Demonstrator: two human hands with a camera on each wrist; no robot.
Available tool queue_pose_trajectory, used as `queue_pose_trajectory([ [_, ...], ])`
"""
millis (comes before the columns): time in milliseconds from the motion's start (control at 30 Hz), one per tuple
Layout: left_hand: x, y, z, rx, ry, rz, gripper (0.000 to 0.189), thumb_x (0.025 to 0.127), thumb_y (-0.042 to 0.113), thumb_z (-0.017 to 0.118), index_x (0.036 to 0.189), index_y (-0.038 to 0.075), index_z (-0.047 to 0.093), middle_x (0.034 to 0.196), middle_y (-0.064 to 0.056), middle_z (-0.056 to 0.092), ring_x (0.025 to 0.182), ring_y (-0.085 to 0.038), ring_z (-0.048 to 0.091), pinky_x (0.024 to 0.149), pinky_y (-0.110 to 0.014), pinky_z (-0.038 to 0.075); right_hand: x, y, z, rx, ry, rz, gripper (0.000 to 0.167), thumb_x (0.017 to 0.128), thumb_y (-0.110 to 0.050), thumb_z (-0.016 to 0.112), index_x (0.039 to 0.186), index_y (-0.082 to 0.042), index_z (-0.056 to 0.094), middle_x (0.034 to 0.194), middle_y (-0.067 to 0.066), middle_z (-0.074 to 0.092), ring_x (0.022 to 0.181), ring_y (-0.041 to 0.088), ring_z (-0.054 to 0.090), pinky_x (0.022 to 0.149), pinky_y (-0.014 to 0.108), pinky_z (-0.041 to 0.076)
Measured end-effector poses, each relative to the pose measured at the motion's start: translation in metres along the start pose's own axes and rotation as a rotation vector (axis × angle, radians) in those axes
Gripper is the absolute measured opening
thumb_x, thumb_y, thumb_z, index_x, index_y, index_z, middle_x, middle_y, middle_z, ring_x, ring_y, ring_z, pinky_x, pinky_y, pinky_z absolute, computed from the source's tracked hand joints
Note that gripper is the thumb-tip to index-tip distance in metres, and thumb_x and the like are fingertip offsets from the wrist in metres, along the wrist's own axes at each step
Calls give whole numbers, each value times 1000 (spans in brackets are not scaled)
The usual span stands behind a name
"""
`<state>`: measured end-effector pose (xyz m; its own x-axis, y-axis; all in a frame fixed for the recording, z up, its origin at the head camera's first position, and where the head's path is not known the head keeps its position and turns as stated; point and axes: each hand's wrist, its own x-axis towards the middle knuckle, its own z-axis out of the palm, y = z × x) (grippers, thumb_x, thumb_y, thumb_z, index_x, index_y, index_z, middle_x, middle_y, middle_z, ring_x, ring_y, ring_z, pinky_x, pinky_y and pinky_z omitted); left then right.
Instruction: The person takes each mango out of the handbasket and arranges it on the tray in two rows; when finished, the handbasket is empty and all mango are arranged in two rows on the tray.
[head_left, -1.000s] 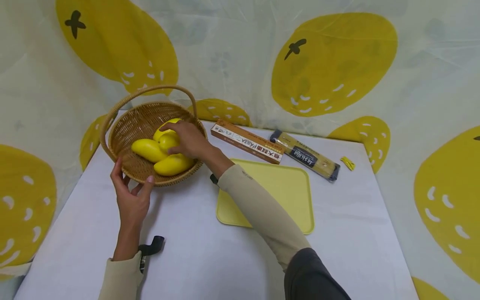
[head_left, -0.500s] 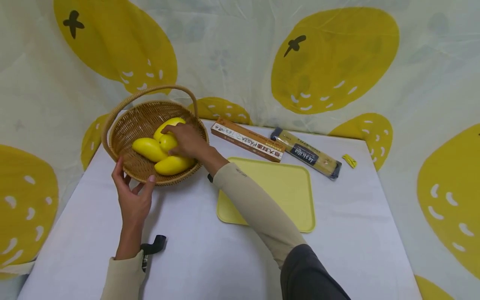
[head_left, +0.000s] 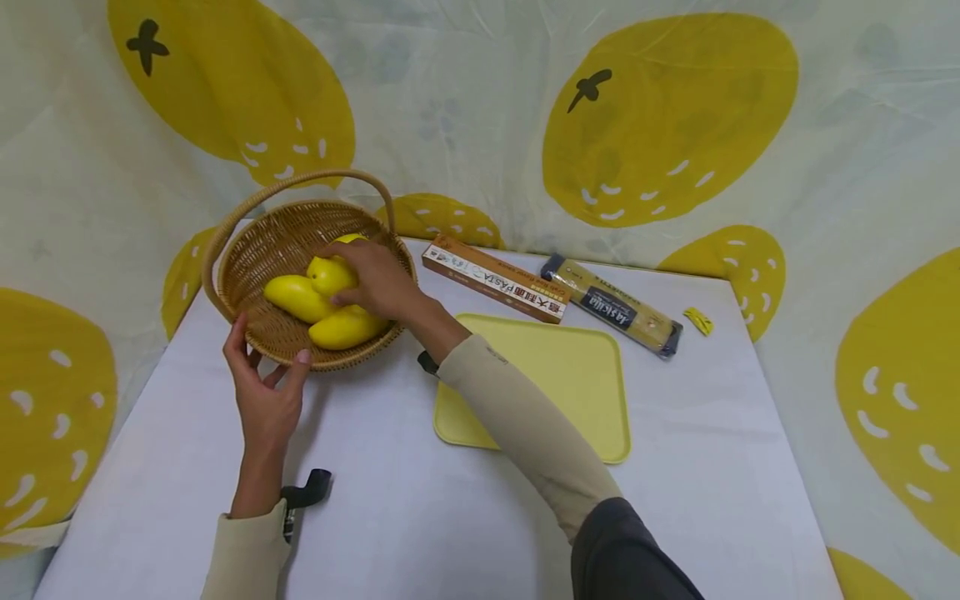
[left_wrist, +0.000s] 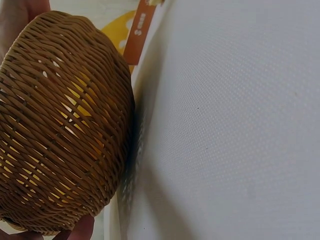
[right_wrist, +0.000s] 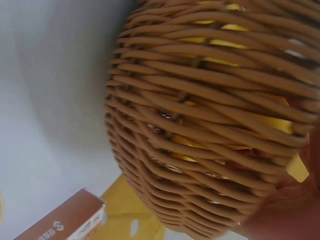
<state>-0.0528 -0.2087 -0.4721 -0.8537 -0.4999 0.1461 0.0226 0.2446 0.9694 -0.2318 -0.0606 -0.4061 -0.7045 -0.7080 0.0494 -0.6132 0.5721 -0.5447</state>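
Note:
In the head view, a wicker basket [head_left: 285, 225] with a tall arched handle tilts toward me at the left of the table. My left hand [head_left: 268, 400] grips its near rim, thumb and fingers spread along the edge. Inside, my right hand [head_left: 382, 282] holds a yellow fruit [head_left: 330, 275] with a small nub at its tip, between thumb and fingers. Two long yellow mangoes [head_left: 347, 328] lie below and left of it. Another yellow fruit [head_left: 349, 238] is partly hidden behind the right hand. Both wrist views show mostly the basket's woven outside [left_wrist: 70, 115].
Right of the basket lie a pasta box [head_left: 495, 279], a bag of spaghetti [head_left: 611, 308] and a small yellow wrapper or clip [head_left: 698, 321]. A yellow tray [head_left: 555, 383] lies under the right forearm. Patterned cloth [head_left: 465, 108] hangs behind the white table [head_left: 420, 517].
The right hand has shifted slightly within the basket, and the nubbed fruit has turned and risen a little toward the upper left. The left hand and basket stay almost still.

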Motion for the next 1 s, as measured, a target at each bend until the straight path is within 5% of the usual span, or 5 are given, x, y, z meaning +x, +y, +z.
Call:
queue_pose_trajectory([
  [267,6,-23,-1,16,5,12,93,95,16,77,168,31,20,174,9,24,152,-31,40,112,-50,51,-19,-11,-9,35,69,-38,72,93,-38,82,157,-28,51,155,-6,58,142,15,52,121,31,38],
  [733,5,-24,-1,21,2,14,93,95,18,78,167,33,21,173,10,25,150,-30,41,111,-43,52,-70,-21,-36,168,244,-49,69,89,-35,86,152,-27,58,153,-6,59,144,11,51,118,26,40],
  [1000,7,-25,-1,0,13,10,94,95,16,78,167,32,21,173,8,25,150,-31,40,112,-47,50,-100,-11,-52,239,377,-143,67,88,-30,87,150,-21,61,152,-1,61,143,13,54,120,27,41],
])
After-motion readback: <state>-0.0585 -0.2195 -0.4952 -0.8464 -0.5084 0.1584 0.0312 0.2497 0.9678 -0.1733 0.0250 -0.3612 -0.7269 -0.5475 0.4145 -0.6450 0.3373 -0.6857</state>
